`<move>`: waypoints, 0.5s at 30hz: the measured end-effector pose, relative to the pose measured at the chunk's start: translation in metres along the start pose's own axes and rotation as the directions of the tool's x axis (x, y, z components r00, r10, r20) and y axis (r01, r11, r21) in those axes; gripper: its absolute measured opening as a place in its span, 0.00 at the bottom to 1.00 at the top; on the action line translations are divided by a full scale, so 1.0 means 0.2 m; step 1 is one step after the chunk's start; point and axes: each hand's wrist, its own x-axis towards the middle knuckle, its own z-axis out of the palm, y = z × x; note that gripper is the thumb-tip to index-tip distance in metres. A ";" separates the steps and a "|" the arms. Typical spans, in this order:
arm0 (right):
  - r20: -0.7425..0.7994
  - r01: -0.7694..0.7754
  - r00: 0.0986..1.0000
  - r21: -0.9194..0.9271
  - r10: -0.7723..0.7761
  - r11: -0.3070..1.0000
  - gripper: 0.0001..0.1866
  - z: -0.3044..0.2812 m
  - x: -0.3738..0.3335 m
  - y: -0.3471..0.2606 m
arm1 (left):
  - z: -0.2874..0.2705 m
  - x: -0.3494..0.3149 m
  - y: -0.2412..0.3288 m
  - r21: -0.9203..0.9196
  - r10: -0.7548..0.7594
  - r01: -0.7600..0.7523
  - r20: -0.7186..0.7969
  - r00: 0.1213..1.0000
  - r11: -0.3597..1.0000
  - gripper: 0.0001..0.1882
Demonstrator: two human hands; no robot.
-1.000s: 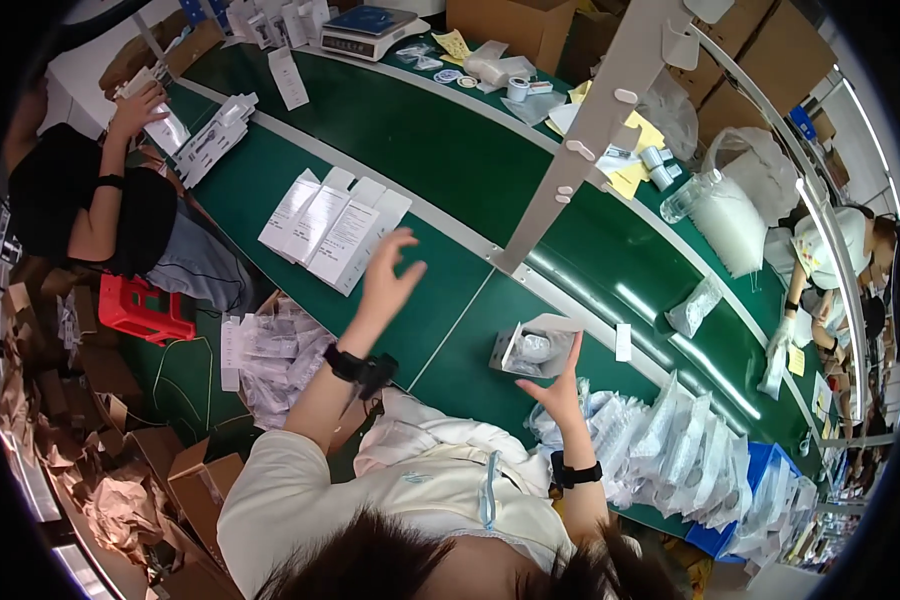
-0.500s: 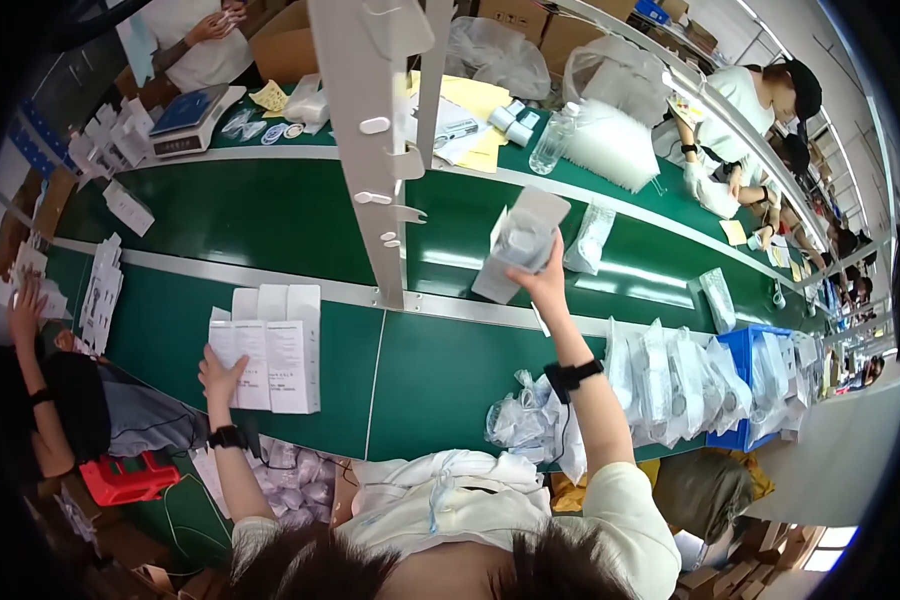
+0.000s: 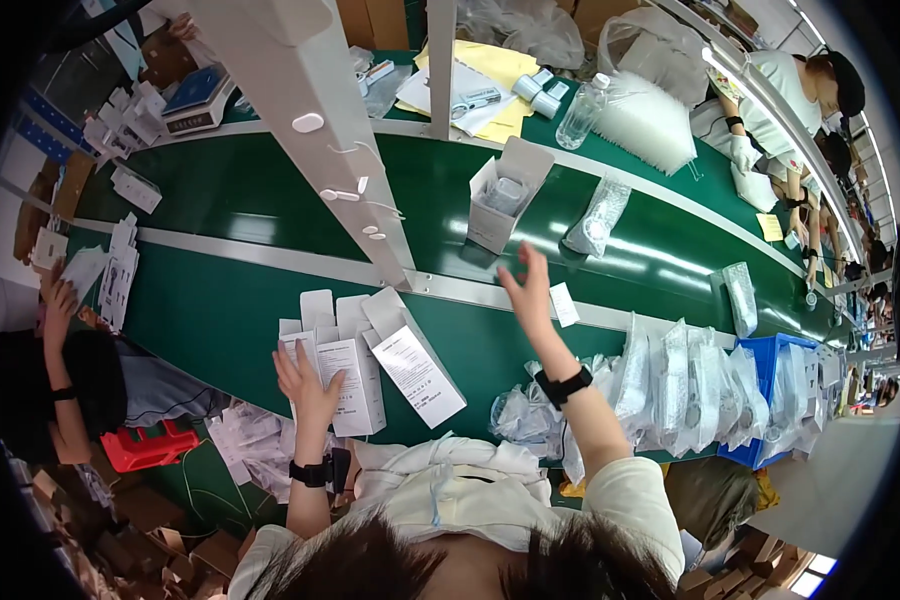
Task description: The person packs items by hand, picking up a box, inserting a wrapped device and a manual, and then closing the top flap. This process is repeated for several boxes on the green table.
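On the green belt stands a white open-topped carton, its lid flap raised and a plastic-wrapped item inside. Just below it my right hand hangs apart from the carton, empty, fingers spread. My left hand rests with spread fingers on a group of white cartons with open end flaps, lying side by side on the green table. One more white carton lies tilted away to their right, its printed side up. Beyond my right hand lies a small white card at the rail.
A bubble-wrapped item lies on the belt. Wrapped parts and a row of clear bags by a blue bin fill the right side. A metal post rises mid-table. A co-worker's hand works at left.
My right hand has let go of the carton, which now stands on the belt, and drawn back toward me. My left hand and the cartons have shifted right, with one carton splayed away.
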 end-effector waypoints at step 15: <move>0.550 -0.137 0.833 0.091 0.065 0.986 0.43 0.00 -0.65 -0.23 | -0.04 -0.04 0.62 -0.619 0.167 -0.161 -0.048 0.985 0.769 0.46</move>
